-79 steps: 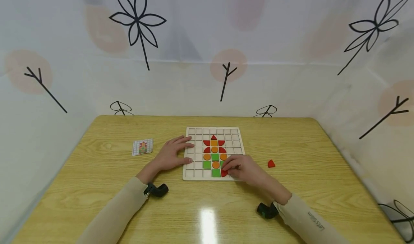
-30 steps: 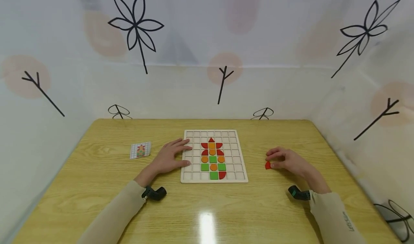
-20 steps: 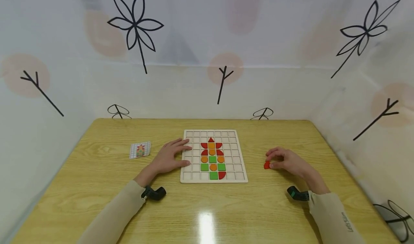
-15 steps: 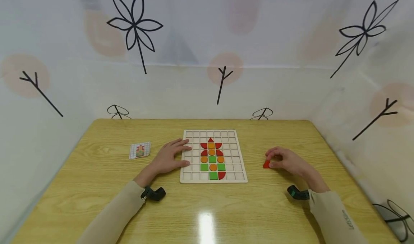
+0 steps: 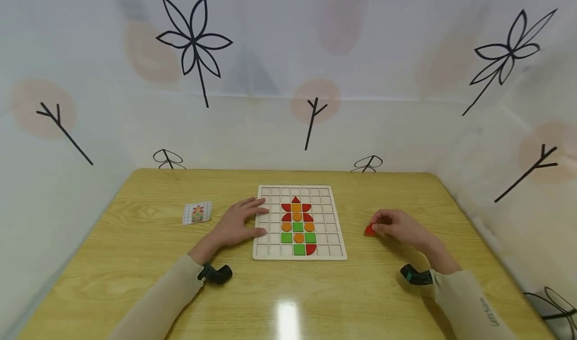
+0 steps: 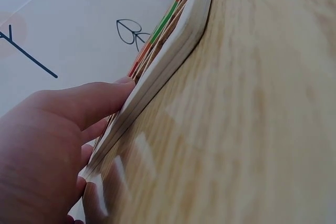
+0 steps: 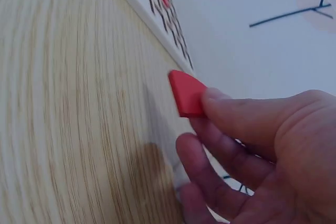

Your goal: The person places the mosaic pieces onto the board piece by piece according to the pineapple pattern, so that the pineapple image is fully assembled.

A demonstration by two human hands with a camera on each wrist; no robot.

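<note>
My right hand [image 5: 396,226] pinches a red quarter-circle tile [image 7: 186,94] between thumb and fingers, to the right of the board; the right wrist view shows it raised over the wood. My left hand [image 5: 236,223] rests with spread fingers on the left edge of the white grid board [image 5: 331,220]. In the left wrist view the thumb [image 6: 113,95] lies on the board's rim. Red, orange and green tiles form a figure in the grid's middle columns. At its bottom, a red quarter-circle tile [image 5: 311,249] sits right of a green square tile [image 5: 299,250].
A small pattern card [image 5: 197,213] showing a similar coloured figure lies left of the board. All of this is on a wooden table [image 5: 158,245]. A pale curtain [image 5: 252,124] with plant drawings stands behind and at both sides.
My right hand left a red tile at the grid's bottom row, moved right and took hold of the other red quarter-circle, which has since turned in its fingers. My left hand has stayed on the board.
</note>
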